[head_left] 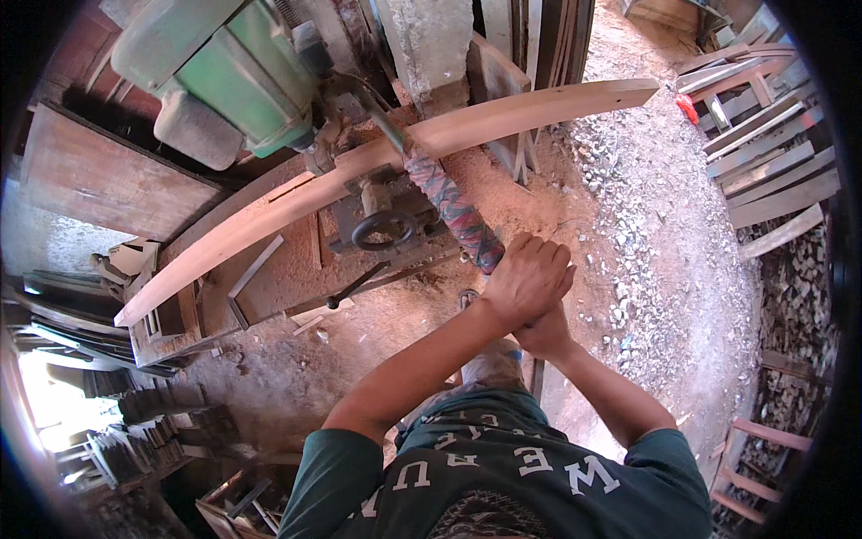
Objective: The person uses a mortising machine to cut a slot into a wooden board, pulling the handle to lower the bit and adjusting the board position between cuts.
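Observation:
A long lever handle (453, 211), wrapped in patterned cloth, slants toward me from a green machine (238, 85). My left hand (530, 280) is closed around its near end. Just below and against it, my right hand (544, 334) is closed on the same line of the lever; its fingers are partly hidden under the left hand. A long, curved wooden board (260, 220) lies across the machine's table, passing beneath the lever. A slot is cut along the board's top, left of the machine head. Below the board sits a dark handwheel (383, 231).
An angled metal square (241, 292) rests on the wooden worktable (211, 314). A crank handle (357, 285) juts from the table's front. Sawdust lies around the machine, and wood chips (642, 269) cover the floor on the right. Stacked boards (772, 171) line the right side.

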`<state>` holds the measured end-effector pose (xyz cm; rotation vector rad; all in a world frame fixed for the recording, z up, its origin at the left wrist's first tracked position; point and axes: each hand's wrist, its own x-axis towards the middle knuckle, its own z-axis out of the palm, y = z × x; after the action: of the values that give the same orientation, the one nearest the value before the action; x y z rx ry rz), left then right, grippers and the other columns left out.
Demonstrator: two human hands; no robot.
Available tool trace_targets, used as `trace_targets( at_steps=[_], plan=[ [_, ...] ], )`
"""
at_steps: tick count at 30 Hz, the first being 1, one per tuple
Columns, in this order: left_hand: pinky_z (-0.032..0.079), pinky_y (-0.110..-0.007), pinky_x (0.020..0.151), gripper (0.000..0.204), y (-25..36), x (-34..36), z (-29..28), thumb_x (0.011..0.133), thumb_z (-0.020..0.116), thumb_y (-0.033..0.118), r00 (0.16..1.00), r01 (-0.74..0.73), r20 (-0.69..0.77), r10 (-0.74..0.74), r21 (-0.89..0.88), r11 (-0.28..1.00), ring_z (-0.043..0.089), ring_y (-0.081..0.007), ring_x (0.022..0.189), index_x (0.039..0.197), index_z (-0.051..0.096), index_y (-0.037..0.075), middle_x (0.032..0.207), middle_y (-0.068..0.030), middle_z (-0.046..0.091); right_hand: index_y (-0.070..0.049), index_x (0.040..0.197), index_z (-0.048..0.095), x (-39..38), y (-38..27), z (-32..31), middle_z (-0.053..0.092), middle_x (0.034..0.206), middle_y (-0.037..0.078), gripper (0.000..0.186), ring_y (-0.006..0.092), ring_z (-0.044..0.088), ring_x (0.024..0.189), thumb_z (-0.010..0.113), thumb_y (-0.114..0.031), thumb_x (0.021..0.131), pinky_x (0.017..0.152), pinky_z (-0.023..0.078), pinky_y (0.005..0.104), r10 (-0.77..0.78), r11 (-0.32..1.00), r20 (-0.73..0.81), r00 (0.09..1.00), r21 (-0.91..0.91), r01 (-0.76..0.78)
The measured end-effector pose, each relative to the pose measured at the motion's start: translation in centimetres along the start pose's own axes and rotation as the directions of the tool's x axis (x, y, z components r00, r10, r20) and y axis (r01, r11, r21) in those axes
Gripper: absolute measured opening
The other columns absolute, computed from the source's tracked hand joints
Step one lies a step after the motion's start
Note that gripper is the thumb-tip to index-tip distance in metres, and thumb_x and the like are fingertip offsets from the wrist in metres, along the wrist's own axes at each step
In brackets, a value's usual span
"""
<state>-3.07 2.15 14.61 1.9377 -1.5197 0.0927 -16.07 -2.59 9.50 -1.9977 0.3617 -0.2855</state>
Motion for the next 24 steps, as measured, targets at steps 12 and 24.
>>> trace_targets(
  at_steps=[12,24],
  plan=[
    [0.049,-0.037,0.076,0.012,-6.8,-3.1,8.1,0.082,0.067,0.02,0.994,-0.052,0.102,0.031,0.213,0.976,0.064,-0.0222,0.077,0.08,0.061,0.01,0.076,-0.0056,0.063,-0.01,0.109,0.069,2.3,13.1,6.4,0.072,0.102,0.016,0.036,0.0381,0.068,0.098,0.078,-0.023,0.076,0.079,0.054,0.0504,-0.103,0.954,-0.042,0.994,-0.286,0.087],
    [0.049,-0.039,0.083,0.013,-10.0,-3.9,10.5,0.08,0.068,0.014,0.996,-0.052,0.084,0.041,0.131,0.99,0.064,-0.0269,0.088,0.091,0.062,0.009,0.089,-0.0083,0.066,-0.006,0.112,0.066,5.0,15.2,8.4,0.071,0.099,0.021,0.04,0.042,0.069,0.094,0.077,-0.023,0.078,0.079,0.055,0.0512,-0.03,0.964,-0.023,0.999,-0.266,0.023]
  ],
)
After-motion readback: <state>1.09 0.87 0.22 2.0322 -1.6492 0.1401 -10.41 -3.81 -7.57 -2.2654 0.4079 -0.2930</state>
